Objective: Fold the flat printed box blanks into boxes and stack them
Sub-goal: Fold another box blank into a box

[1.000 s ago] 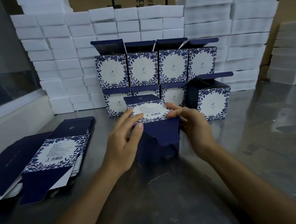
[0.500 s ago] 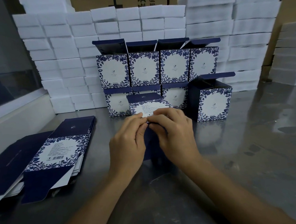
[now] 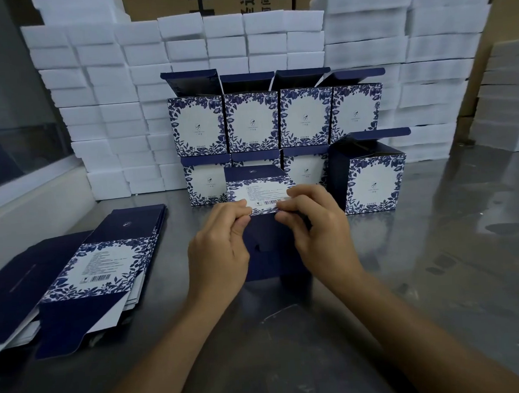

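We've got the half-formed box (image 3: 263, 226) w/ both hands, on the counter (image 3: 442, 275) dead centre, just in front of the stacked boxes (image 3: 277, 118). Left hand (image 3: 222, 248) & right hand (image 3: 319, 229) each have a narrow pinch grip on the near edge of the barcode panel, one per corner, navy flap between them. The box lies straight ahead of both grips, long axis running away from us; neither hand is nearer. We reckon the next fold goes along that held edge. Flat blanks (image 3: 82, 270) wait to the left, nearer the left hand.
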Tool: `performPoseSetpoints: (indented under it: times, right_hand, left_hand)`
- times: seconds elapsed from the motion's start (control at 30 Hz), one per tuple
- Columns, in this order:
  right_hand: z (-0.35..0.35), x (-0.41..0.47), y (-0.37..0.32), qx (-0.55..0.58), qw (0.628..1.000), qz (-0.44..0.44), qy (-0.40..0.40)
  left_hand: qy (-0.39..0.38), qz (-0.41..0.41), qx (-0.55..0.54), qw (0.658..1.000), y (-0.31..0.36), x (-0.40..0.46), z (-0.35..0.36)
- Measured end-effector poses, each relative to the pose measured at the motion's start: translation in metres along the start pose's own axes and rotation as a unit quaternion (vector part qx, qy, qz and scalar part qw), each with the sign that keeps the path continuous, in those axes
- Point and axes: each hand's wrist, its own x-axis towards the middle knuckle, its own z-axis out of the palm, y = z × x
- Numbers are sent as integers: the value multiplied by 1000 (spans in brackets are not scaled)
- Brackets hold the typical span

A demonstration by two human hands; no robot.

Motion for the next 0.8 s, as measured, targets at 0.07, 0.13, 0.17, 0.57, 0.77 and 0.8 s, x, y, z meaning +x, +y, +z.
performPoseSetpoints:
  times: [0.07, 0.13, 0.17, 0.57, 0.77, 0.8]
  right_hand:
    - [2, 1, -1, 1, 1000, 2, 3]
    - [3, 1, -1, 11, 1000, 17, 1]
    - [3, 0, 0, 15, 1000, 27, 3]
    - [-1, -2, 24, 127, 985, 118, -15]
    - [1, -13, 24, 43, 980, 137, -138]
    - [2, -13, 23, 24, 983, 128, -128]
  left_hand:
    - [2, -2, 2, 1000, -1, 0, 0]
    - [2, -4, 1, 1000, -2, 0, -1]
    - [2, -6, -2, 1000, -4, 1, -1]
    - [-42, -37, 2, 998, -17, -7, -1]
    - [-71, -75, 21, 994, -17, -18, 3]
    - [-59, -72, 31, 995, -17, -18, 3]
